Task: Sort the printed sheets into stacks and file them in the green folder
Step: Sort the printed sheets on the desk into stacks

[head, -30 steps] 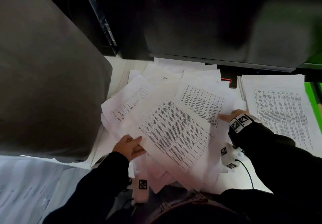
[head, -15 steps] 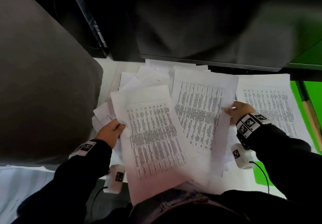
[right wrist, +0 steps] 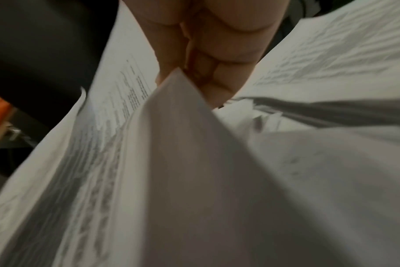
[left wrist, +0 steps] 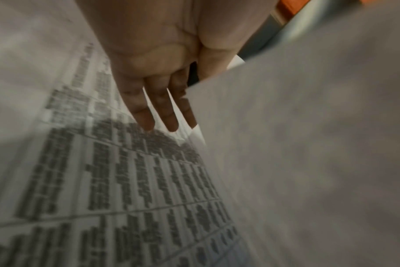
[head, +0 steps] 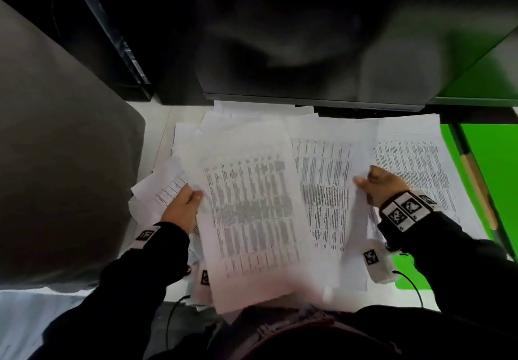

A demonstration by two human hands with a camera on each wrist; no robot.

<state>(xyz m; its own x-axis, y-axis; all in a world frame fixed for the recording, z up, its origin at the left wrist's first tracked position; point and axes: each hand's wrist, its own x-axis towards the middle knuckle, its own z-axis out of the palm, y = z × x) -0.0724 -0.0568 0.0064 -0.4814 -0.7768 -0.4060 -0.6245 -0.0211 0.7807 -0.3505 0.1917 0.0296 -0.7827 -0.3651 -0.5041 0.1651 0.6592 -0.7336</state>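
My left hand [head: 193, 197] pinches the left edge of a printed sheet [head: 249, 214] with a dense table, thumb on top, and holds it above the loose pile of sheets [head: 193, 141]. In the left wrist view its straight fingers [left wrist: 158, 108] lie under that sheet [left wrist: 308, 162], over another printed page [left wrist: 126, 180]. My right hand [head: 367, 183] pinches the right edge of a second printed sheet [head: 325, 185]; its curled fingers [right wrist: 217, 72] grip the paper's corner [right wrist: 183, 108]. A stack of printed sheets [head: 414, 160] lies on the open green folder [head: 501, 180] at the right.
A large black device [head: 308, 51] overhangs the back of the white desk [head: 159, 124]. A grey padded surface [head: 61, 163] fills the left side. A wooden stick [head: 473, 171] lies along the green folder. Thin cables run from my wrists near the desk's front edge.
Both hands have lifted one sheet each out of the pile. The right hand's sheet has drifted right and now overlaps the stack on the folder; the left sheet is turned upright.
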